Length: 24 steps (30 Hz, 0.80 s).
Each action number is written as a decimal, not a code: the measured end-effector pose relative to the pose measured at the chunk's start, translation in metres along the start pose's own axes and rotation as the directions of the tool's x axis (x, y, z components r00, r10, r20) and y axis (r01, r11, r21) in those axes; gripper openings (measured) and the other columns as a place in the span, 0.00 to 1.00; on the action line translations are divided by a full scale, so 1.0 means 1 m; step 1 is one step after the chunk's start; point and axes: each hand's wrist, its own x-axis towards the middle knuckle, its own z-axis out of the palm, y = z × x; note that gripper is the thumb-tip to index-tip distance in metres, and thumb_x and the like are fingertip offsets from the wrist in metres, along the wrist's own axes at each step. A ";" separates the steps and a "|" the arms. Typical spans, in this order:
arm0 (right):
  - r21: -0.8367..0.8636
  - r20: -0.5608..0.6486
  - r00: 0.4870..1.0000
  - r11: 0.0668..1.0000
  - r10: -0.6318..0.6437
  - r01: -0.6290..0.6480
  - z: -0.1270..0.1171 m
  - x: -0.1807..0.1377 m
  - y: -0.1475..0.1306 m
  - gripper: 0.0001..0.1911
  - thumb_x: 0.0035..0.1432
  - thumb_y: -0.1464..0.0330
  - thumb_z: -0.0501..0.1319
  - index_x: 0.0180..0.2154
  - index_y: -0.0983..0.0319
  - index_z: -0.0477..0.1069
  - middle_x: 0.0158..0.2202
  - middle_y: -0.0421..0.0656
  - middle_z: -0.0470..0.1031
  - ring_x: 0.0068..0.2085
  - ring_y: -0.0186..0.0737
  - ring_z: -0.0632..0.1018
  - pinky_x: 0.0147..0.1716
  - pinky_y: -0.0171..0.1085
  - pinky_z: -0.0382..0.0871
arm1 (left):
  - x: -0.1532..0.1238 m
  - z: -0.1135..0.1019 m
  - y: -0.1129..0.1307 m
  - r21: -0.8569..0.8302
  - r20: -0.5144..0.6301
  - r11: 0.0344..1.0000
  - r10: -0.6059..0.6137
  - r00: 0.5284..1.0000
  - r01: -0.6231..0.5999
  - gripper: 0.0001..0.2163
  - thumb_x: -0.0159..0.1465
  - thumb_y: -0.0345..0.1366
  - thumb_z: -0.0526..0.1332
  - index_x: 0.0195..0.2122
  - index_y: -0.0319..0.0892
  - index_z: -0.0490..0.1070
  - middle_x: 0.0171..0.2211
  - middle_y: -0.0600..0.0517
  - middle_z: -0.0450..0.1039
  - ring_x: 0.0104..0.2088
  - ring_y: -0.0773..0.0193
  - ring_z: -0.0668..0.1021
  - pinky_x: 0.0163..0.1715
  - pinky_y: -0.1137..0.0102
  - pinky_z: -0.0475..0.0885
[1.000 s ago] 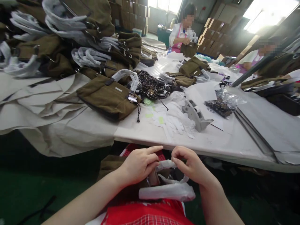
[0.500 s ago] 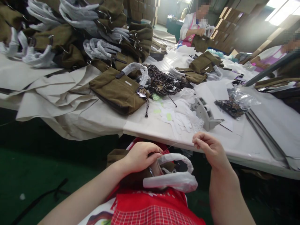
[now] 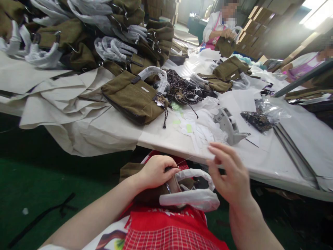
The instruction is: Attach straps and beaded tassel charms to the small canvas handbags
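On my lap lies an olive-brown handbag (image 3: 129, 171) with handles (image 3: 189, 200) wrapped in white plastic. My left hand (image 3: 158, 172) pinches the bag's upper edge near a zipper (image 3: 168, 188). A thin thread (image 3: 185, 160) runs from those fingertips up toward the right. My right hand (image 3: 229, 170) is raised to the right of the handles, thumb and fingers apart, with nothing visible between them. Whether the thread reaches the right hand cannot be made out. A red checked apron (image 3: 179, 232) lies beneath the bag.
On the table (image 3: 166, 142) lie another olive handbag (image 3: 135, 95), a heap of dark cords (image 3: 182, 85), white tags (image 3: 200, 132) and a grey tool-like object (image 3: 229, 126). Bags (image 3: 85, 38) pile up at the left. A co-worker (image 3: 221, 29) holds a bag across the table.
My right hand has opened from a pinch, its fingers spreading, and shifted slightly left. The left hand keeps its hold on the bag. The view has tilted a little.
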 end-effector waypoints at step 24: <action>0.235 0.433 0.901 0.959 0.042 -0.158 0.052 0.004 -0.039 0.09 0.56 0.72 0.58 0.25 0.60 0.73 0.25 0.39 0.75 0.27 0.33 0.73 0.30 0.34 0.60 | -0.017 -0.009 -0.020 -0.460 -0.104 0.887 -0.107 0.989 0.048 0.15 0.66 0.39 0.57 0.31 0.37 0.80 0.33 0.46 0.79 0.34 0.62 0.79 0.38 0.70 0.72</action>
